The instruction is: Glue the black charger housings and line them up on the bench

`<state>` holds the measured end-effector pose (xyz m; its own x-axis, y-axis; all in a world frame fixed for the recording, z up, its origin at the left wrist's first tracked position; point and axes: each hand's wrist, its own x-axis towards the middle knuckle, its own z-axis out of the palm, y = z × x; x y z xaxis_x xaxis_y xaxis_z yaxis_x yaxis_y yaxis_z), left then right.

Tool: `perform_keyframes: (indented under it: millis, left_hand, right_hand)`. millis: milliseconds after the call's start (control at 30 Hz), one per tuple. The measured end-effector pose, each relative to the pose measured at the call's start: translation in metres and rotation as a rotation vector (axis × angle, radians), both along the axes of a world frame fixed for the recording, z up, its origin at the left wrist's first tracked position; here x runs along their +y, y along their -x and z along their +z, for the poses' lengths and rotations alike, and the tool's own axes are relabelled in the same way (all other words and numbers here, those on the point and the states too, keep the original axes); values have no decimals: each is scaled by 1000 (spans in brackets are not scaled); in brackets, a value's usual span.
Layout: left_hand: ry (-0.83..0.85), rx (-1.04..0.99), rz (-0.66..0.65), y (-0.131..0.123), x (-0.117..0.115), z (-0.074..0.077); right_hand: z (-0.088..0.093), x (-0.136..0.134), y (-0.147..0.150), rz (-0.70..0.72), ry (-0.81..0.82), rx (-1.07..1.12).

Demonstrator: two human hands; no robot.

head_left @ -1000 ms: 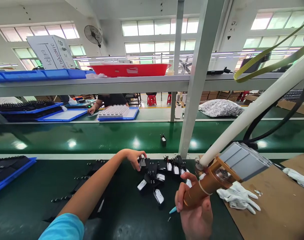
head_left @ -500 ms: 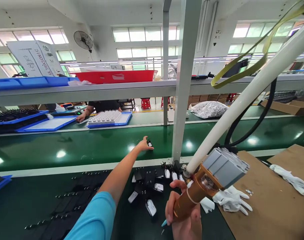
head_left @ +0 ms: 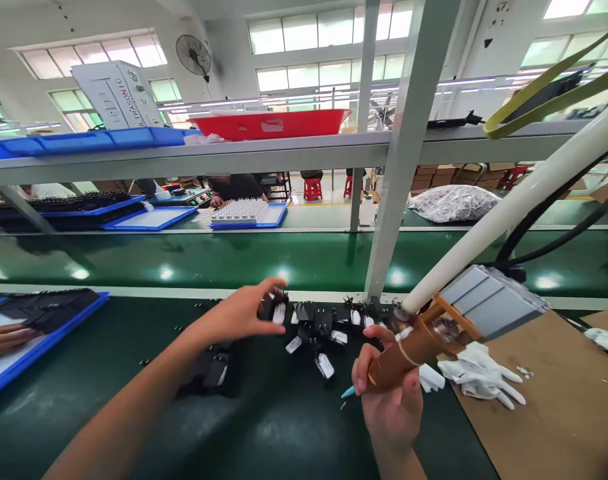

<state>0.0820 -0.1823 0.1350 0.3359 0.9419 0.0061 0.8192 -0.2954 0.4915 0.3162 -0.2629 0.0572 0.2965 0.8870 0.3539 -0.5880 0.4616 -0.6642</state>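
Observation:
Thumb and fingers of my left hand [head_left: 241, 312] close around a small black adapter [head_left: 279, 312] with a white label, above the table near the belt's edge. Just right of it lies a loose cluster of similar black adapters [head_left: 324, 321] with white labels, some showing prongs. My right hand [head_left: 391, 400] grips a copper-coloured cylindrical tool [head_left: 399, 360] with a grey ribbed box [head_left: 494, 313] on its upper end. A light blue tip [head_left: 348, 393] pokes out by the fingers. More black pieces [head_left: 214, 370] lie in rows, partly hidden by my left forearm.
A green conveyor belt [head_left: 224, 257] runs across behind the table. Another person's hand [head_left: 9, 340] rests at a blue tray [head_left: 59, 347] on the left. White gloves [head_left: 479, 373] lie on brown cardboard [head_left: 549, 420] at right. A grey post [head_left: 401, 167] and white pole [head_left: 514, 200] rise ahead.
My left hand has drawn back from over the belt to the near table edge, with the black adapter between its fingers. The view has shifted left and down; another person's hand now shows at left.

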Motion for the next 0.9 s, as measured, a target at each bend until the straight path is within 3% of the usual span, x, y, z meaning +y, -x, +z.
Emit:
perform_keyframes:
  millis: [67,133,300,400,633,733,900]
  left_hand:
    - [67,-48,-110,3,-46,-17]
    - [131,-113,-236,2,-75,-42]
    - [274,-227,-396,-6,-102,-94]
    - [248,-337,-313,-14,-114,-110]
    - [148,-742,169,-32,-133,-148]
    - [55,-788,316,-32,-140,-165]
    - [-136,-525,222,-35,-153,-186]
  right_hand:
    - [1,-1,0,2,-10,-12]
    - [3,-1,1,-3,-25,-17]
    - [6,-3,5,-2,-35,-28]
    - [8,-4,7,2,-40,-41]
    - [12,-11,11,12,10,-17]
    - [15,-14,14,38,46,-13]
    - [18,-17,21,72,92,-5]
